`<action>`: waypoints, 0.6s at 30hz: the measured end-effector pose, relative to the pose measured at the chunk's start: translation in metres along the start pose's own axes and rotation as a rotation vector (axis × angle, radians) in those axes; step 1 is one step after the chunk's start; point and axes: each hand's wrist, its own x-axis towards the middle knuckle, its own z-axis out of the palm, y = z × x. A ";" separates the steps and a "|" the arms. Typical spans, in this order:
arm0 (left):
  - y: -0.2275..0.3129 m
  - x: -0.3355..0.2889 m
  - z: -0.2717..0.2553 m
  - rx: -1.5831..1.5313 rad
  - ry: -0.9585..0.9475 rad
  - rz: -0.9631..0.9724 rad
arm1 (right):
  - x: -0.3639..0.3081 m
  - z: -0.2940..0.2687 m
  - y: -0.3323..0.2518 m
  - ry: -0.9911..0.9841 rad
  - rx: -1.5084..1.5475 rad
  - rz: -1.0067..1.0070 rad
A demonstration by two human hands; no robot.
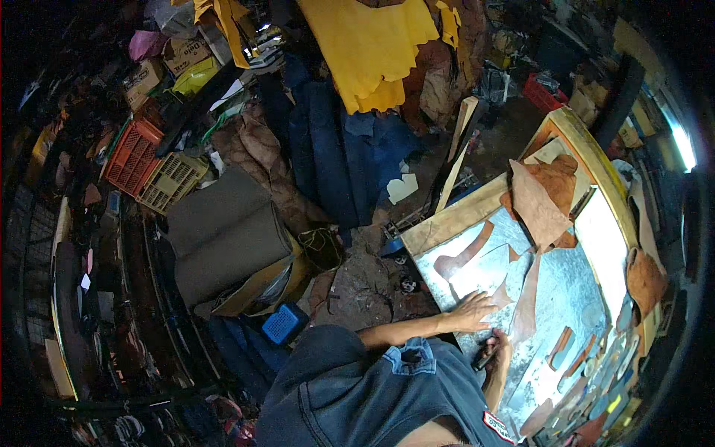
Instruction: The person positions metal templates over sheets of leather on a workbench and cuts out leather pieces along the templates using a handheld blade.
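My left hand [472,312] lies flat near the front edge of the work table [436,238], its fingers spread toward a small pointed brown leather piece [502,296]. Just below it, my right hand [497,349] is closed round a short tool with a dark handle [482,362]; its tip is too small to make out. A long, narrow leather strip [527,302] runs up the metal-grey tabletop beyond my hands. Further off lies a curved brown leather strip [465,255]. Larger leather pieces [538,205] are heaped at the far side of the table.
Several leather scraps and flat tools [596,387] crowd the table's right end. A blue plastic basket [284,324] and a grey roll [231,238] stand left of me. Yellow hides [372,45] hang at the back. Red crates [132,153] sit at the far left.
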 end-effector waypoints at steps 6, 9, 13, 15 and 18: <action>0.021 0.007 -0.052 -0.344 0.444 0.091 | -0.010 0.003 -0.005 0.021 -0.056 0.018; 0.064 0.004 -0.133 -0.604 0.422 0.100 | -0.013 0.008 -0.011 0.023 -0.096 0.031; 0.129 -0.025 -0.237 -0.484 0.735 0.446 | -0.004 -0.001 -0.005 -0.041 -0.090 0.033; 0.170 -0.063 -0.297 -0.406 0.766 0.699 | -0.005 0.005 -0.009 0.025 -0.158 0.037; 0.181 -0.078 -0.300 -0.413 0.835 0.823 | -0.019 0.034 -0.025 -0.015 -0.208 0.011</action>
